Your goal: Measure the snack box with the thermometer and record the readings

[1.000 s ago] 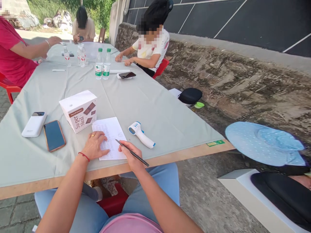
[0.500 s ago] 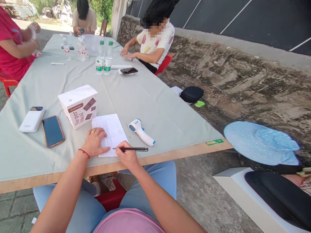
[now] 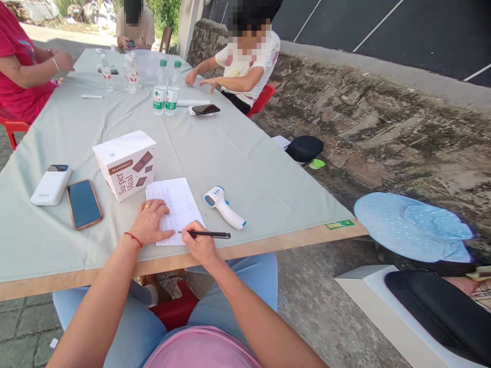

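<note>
A white sheet of paper point(image 3: 186, 199) with lines of handwriting lies near the table's front edge. My left hand point(image 3: 151, 223) rests flat over its left side, fingers spread, holding the sheet down. In my right hand point(image 3: 200, 244) is a black pen point(image 3: 210, 234), pinched between thumb and fingers. The pen's tip meets the paper just right of my left thumb. Behind the sheet stands a white carton point(image 3: 128, 166) printed with brown bars. To the right of the paper lies a white infrared thermometer point(image 3: 225, 207).
A smartphone point(image 3: 85, 204) and a white power bank point(image 3: 51, 185) lie left on the cloth-covered table point(image 3: 245, 168). Two green-capped water bottles point(image 3: 166, 89) stand farther back, near another phone point(image 3: 206, 109). Several people sit around the table. A blue hat point(image 3: 412, 225) is at the right.
The pen has tilted slightly in my right hand, its tip staying at about the same spot. My left hand stays put. The person in pink at the left has lowered their hands.
</note>
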Action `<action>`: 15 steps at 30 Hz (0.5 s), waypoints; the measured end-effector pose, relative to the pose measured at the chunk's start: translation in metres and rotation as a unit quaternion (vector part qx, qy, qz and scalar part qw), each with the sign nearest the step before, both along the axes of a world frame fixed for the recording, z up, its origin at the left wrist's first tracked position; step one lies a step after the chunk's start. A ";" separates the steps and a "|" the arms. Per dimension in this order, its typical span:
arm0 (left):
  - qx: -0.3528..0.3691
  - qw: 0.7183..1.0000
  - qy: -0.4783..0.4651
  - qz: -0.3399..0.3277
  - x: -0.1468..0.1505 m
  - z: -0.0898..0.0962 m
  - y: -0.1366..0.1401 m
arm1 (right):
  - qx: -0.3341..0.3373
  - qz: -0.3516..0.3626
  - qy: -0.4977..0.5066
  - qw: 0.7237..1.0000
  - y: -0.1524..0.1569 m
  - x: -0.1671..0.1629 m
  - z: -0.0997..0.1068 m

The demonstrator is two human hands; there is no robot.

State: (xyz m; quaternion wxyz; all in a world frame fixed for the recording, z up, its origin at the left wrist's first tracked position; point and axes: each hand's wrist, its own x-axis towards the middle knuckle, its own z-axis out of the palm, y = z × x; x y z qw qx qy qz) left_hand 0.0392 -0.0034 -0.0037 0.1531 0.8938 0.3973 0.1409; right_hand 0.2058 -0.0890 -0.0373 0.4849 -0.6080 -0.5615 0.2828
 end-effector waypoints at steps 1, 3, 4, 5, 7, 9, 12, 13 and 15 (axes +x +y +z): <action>-0.001 1.000 -0.002 0.000 0.000 0.000 0.000 | -0.001 0.001 0.001 1.000 0.000 0.000 0.000; -0.003 1.000 -0.004 0.000 0.000 -0.001 0.000 | -0.001 0.002 0.004 1.000 0.000 0.000 0.000; -0.003 1.000 -0.003 -0.001 0.000 -0.001 0.000 | 0.000 0.002 0.004 1.000 0.000 0.000 0.000; -0.002 1.000 -0.002 0.000 0.000 -0.001 0.000 | 0.002 0.001 0.004 1.000 0.000 0.000 0.000; 0.000 1.000 -0.001 0.001 0.000 0.000 0.000 | 0.004 -0.001 0.003 1.000 0.000 0.000 0.000; 0.001 1.000 -0.001 0.002 0.000 0.000 0.000 | 0.004 0.000 0.003 1.000 0.000 0.000 -0.001; 0.000 1.000 -0.001 0.002 0.000 0.000 0.000 | 0.002 0.005 0.003 1.000 0.000 0.001 -0.001; -0.001 1.000 -0.001 0.002 0.000 0.000 0.000 | 0.002 0.005 0.003 1.000 0.000 0.001 -0.001; -0.002 1.000 0.000 0.002 0.000 0.000 0.000 | 0.003 0.003 0.007 1.000 0.000 0.001 -0.002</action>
